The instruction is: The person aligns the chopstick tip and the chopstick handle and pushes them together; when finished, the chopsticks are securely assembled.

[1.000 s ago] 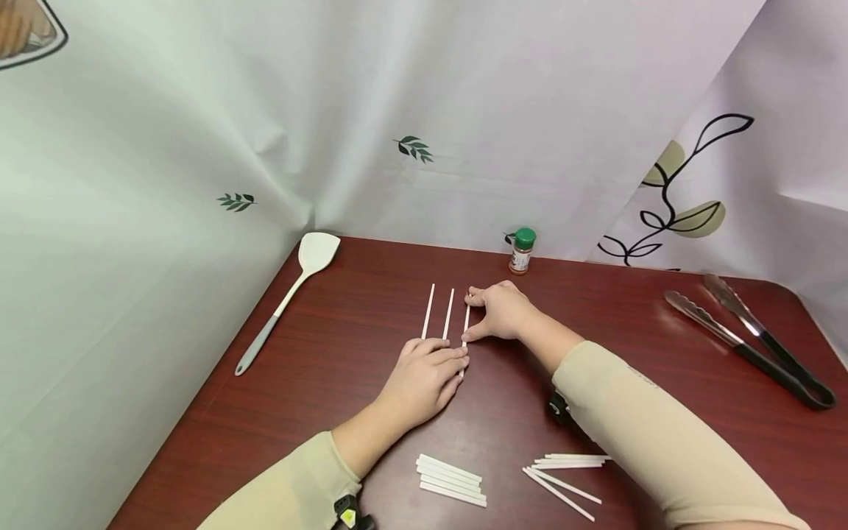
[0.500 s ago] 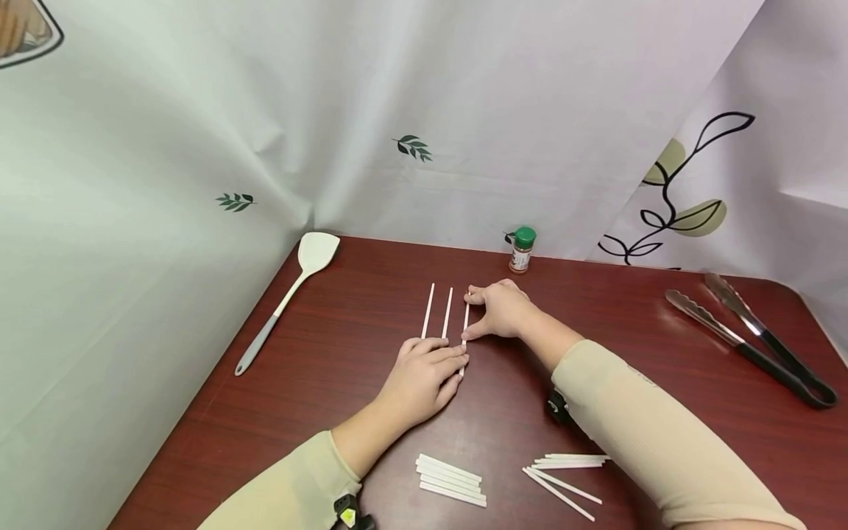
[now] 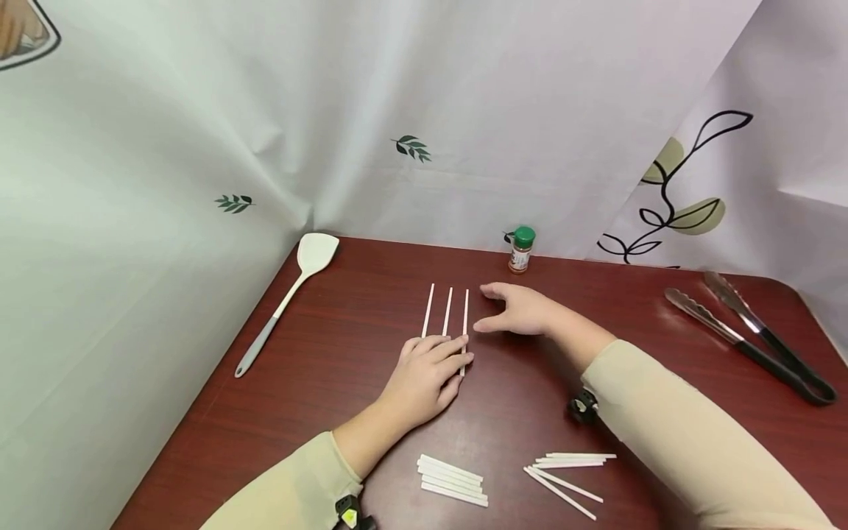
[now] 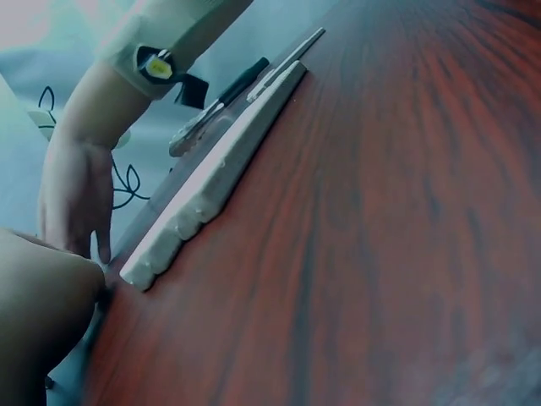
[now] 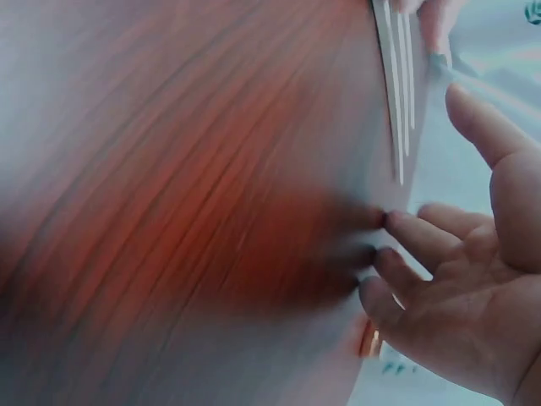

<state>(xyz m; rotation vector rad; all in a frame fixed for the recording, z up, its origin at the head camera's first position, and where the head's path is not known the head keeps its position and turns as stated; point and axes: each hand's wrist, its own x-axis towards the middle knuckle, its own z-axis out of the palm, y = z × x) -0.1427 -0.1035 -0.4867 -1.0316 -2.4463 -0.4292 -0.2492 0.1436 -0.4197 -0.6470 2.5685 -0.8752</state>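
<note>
Three thin white sticks stand out side by side on the table: a left stick (image 3: 428, 309), a middle stick (image 3: 448, 309) and a right stick (image 3: 466, 313). Over their near ends rests my left hand (image 3: 427, 377), palm down with its fingers extended; it covers those ends in part. My right hand (image 3: 520, 309) is just right of the right stick, thumb and fingers spread apart, with nothing between them. In the right wrist view the same hand (image 5: 456, 279) shows its bare palm, and the sticks (image 5: 396, 110) lie beyond the fingertips.
Nearer to me lie a neat row of white sticks (image 3: 453, 482) and a looser bunch of white sticks (image 3: 570, 471). A white spatula (image 3: 291, 298) is at the left edge, a green-capped spice jar (image 3: 520, 250) at the back, metal tongs (image 3: 751, 338) at the right.
My right hand has let go of the right stick and moved a little to the right, fingers spread. My left hand stays over the sticks, its fingertips shifted slightly.
</note>
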